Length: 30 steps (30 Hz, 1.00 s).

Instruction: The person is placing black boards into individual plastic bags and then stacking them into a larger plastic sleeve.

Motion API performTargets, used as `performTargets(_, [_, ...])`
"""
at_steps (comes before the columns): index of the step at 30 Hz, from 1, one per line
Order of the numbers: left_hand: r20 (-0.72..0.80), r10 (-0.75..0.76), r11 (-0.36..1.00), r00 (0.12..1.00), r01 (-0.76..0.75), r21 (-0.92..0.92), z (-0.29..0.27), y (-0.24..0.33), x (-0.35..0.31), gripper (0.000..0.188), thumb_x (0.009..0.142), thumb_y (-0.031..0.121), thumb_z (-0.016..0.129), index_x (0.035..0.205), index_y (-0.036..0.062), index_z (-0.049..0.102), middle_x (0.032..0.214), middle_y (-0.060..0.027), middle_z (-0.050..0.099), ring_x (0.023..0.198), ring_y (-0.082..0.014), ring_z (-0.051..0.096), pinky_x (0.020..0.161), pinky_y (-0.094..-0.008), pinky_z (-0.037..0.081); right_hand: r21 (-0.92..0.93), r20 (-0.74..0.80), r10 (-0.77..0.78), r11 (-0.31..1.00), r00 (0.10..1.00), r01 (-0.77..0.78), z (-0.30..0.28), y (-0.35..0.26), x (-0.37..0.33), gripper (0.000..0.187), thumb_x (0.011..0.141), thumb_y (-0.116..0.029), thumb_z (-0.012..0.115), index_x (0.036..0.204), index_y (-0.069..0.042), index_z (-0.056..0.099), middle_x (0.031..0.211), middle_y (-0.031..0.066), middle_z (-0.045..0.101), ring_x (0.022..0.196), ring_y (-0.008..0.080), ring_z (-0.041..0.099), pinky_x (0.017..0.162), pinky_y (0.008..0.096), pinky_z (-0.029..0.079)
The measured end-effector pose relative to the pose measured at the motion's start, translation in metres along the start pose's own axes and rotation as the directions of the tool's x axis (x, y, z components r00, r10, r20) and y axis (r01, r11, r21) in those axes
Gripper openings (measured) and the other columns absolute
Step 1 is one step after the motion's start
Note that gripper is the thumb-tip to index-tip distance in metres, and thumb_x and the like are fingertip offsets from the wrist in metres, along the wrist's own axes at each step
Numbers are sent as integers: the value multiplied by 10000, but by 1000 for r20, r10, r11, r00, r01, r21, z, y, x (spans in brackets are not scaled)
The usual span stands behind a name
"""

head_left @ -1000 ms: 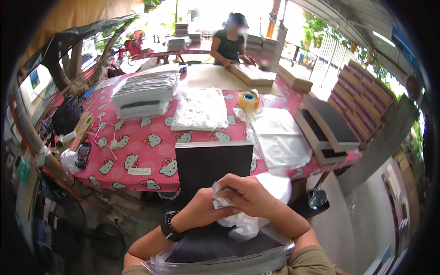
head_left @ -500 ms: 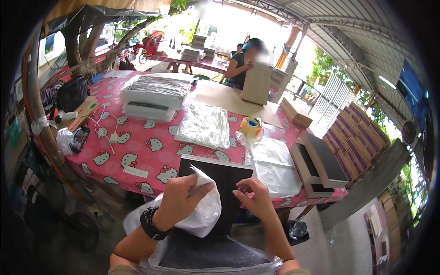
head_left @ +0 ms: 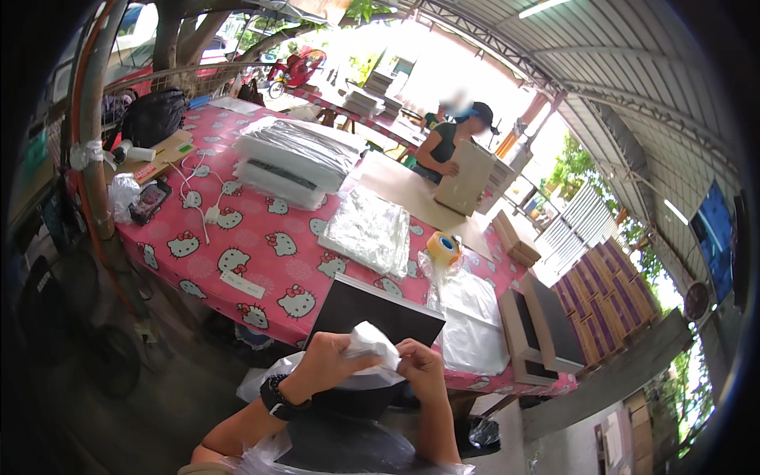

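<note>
Since half a second before, both hands had drawn together over the black box (head_left: 372, 317), and the white plastic bag (head_left: 370, 342) that had hung from the left hand was bunched between them. The left hand (head_left: 328, 364), a dark watch at its wrist, had its grip closed on the bag's near side; the right hand (head_left: 419, 370) pinched the bag's other edge with a narrow grip. The bag sat just above the box's near edge, at the near side of the pink patterned tabletop (head_left: 253, 237). Farther off lay a clear bag stack (head_left: 368, 231) and a tape roll (head_left: 443, 247). Beyond, another person (head_left: 447, 142) held a cardboard box (head_left: 469, 178).
</note>
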<state>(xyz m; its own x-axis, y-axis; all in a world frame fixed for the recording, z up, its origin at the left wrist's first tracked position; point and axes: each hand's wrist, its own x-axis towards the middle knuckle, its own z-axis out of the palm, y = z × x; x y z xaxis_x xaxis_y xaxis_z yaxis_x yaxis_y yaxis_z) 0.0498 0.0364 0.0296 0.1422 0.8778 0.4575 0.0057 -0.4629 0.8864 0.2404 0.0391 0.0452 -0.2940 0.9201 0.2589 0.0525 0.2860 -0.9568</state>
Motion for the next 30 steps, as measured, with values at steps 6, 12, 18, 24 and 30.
performTargets(6, [-214, -109, 974, 971, 62, -217, -9, 4, 0, 127, 759, 111, 634, 812, -4, 630, 617, 5, 567, 560, -47, 482, 514, -200, 388, -264, 33, 15, 964, 999, -5, 5, 3, 5, 86, 703, 11, 644, 732, 14, 563, 705, 15, 507, 642, 65, 455, 560, 190, 355])
performTargets(12, [-249, -14, 974, 968, -43, -223, -6, -11, -1, 137, 803, 112, 584, 866, -10, 588, 703, 10, 557, 655, -40, 483, 567, -201, 398, -246, 7, -218, 946, 976, 213, 25, -11, 10, 81, 704, 3, 637, 735, 28, 566, 687, 42, 530, 624, 99, 509, 566, 211, 404])
performTargets(18, [-159, -257, 908, 953, 182, -377, 0, -2, -6, 222, 800, 165, 597, 940, -3, 561, 753, -2, 584, 673, -53, 514, 598, -217, 423, -220, -129, -191, 962, 973, 159, 28, -13, 5, 94, 705, -19, 643, 754, 24, 575, 710, 64, 557, 636, 118, 541, 581, 226, 425])
performTargets(24, [-10, -142, 981, 990, 139, -138, 4, 13, -6, 262, 738, 177, 668, 908, 3, 571, 789, -6, 584, 715, -57, 516, 635, -214, 427, -276, -88, -146, 954, 985, 117, 19, -11, 0, 112, 704, -55, 656, 766, 12, 592, 693, 67, 562, 625, 112, 551, 575, 235, 431])
performTargets(30, [-29, -289, 934, 957, 275, -230, 4, 10, -12, 214, 734, 152, 666, 871, 9, 583, 774, -13, 592, 692, -63, 529, 614, -217, 429, -261, -48, -224, 944, 973, 204, 17, -18, -3, 98, 712, -68, 652, 762, -1, 601, 685, 75, 562, 611, 128, 551, 564, 242, 433])
